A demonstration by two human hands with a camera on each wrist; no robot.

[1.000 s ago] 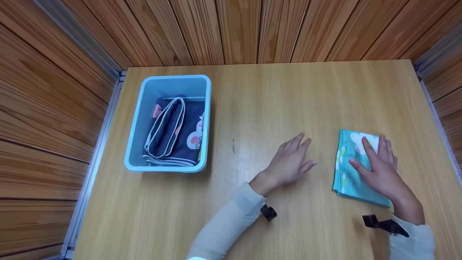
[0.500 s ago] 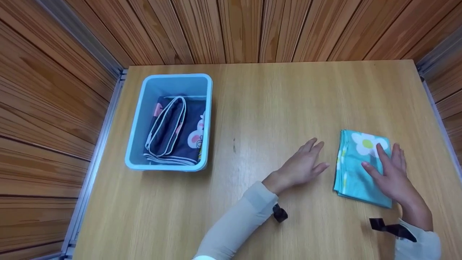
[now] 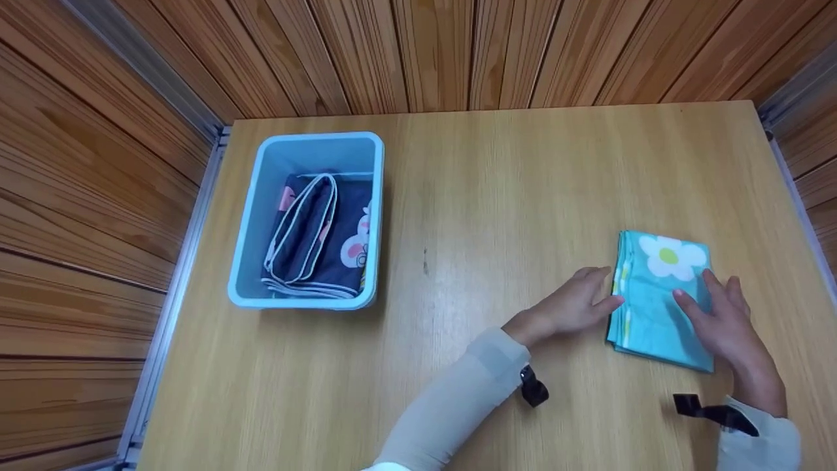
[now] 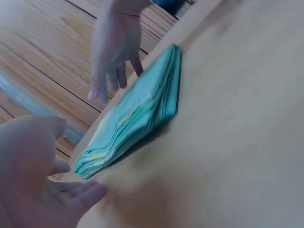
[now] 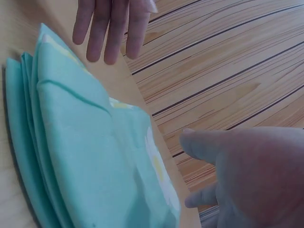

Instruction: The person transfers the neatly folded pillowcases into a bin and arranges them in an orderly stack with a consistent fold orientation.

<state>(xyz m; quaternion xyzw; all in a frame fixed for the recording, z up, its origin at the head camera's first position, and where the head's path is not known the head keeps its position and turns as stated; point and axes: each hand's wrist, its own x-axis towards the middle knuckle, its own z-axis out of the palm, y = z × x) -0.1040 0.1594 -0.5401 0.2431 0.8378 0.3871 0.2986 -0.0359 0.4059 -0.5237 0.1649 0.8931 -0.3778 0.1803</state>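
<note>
- Left hand (image 3: 569,304): we see fingers extended and relaxed, gripping nothing; the thumb tip reaches the cloth's left edge in the head view, but whether it touches we can't tell.
- Right hand (image 3: 729,324): fingers loosely straight, thumb apart, nothing gripped; we see it at the cloth's right side, thumb and index over or right next to that edge, contact unclear.
- Between the hands: turquoise rectangular folded fabric cloth (image 3: 660,314), lying flat on the right part of the table. We see stacked layers along its left edge with yellow and white patches, plus a white flower print (image 3: 683,260) with a yellow-green centre near its far end.
- Wrists: pale grey long sleeves (image 3: 451,399) on both arms, a black strap piece (image 3: 535,387) at the left cuff, another dark one at the right.
- Well apart, left side of the table: light blue rectangular plastic bin (image 3: 307,154).
- In the bin: navy fabric (image 3: 346,206) with white piping and pink-and-white cartoon prints, folded, one part standing up as a loop.
- Under everything: light brown wood-grain table (image 3: 484,196), small dark mark near the middle.
- Around: we note brown wood-plank walls (image 3: 431,52) and a grey metal rail (image 3: 175,284) along the left edge.
</note>
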